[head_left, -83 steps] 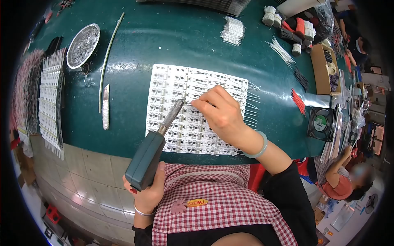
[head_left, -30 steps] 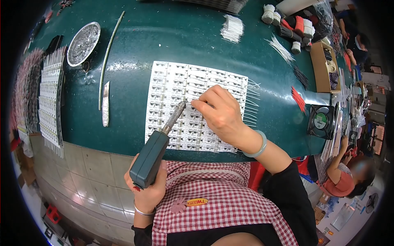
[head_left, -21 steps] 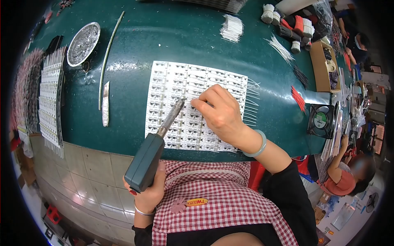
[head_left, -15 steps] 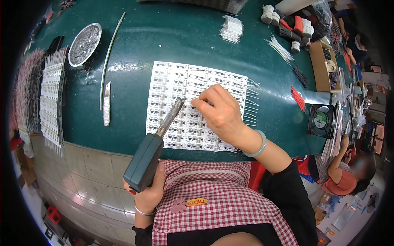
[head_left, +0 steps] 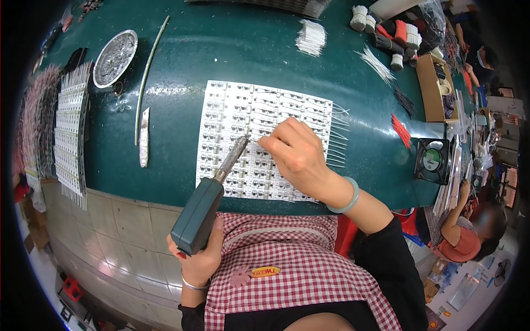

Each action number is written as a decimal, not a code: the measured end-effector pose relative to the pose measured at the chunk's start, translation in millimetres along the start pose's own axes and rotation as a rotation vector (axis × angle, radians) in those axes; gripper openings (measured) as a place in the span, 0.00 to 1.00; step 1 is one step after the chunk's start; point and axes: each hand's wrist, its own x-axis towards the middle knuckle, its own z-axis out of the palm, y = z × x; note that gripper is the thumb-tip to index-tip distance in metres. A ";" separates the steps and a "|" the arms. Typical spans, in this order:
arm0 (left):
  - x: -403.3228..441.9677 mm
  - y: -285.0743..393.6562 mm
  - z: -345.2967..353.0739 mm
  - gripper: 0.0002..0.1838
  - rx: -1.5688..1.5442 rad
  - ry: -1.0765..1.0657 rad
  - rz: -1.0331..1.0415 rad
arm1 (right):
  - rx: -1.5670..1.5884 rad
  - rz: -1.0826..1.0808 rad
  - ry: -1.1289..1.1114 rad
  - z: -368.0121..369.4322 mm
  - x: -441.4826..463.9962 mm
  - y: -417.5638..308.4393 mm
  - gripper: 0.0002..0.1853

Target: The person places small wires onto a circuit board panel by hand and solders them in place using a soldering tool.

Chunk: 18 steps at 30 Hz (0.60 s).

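Note:
A white panel of small circuit boards lies on the green table, with white wires sticking out past its right edge. My left hand is wrapped round a dark green soldering gun. The gun's metal tip points up and right to the middle of the panel, close to my other hand's fingertips. My right hand is over the panel, thumb and forefinger pinched together; what they hold is too small to make out.
At the left are a metal dish, a long thin rod, a wrapped blade-like strip and stacked wired panels. White wires, red wires, a fan and a cardboard box lie beyond. Two people are at the right.
The soldering gun's tip has shifted slightly about the same spot on the panel. My right hand has stayed nearly still, still pinched. The person at the lower right has moved an arm.

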 end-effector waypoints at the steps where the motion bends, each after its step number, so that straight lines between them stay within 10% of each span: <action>1: -0.6 -0.6 -0.8 0.07 0.014 -0.016 -0.016 | 0.000 0.002 -0.001 0.4 -0.1 0.0 0.12; 18: 8.5 7.9 -2.9 0.08 0.046 -0.045 0.115 | 0.005 0.040 0.053 6.3 -3.3 1.8 0.10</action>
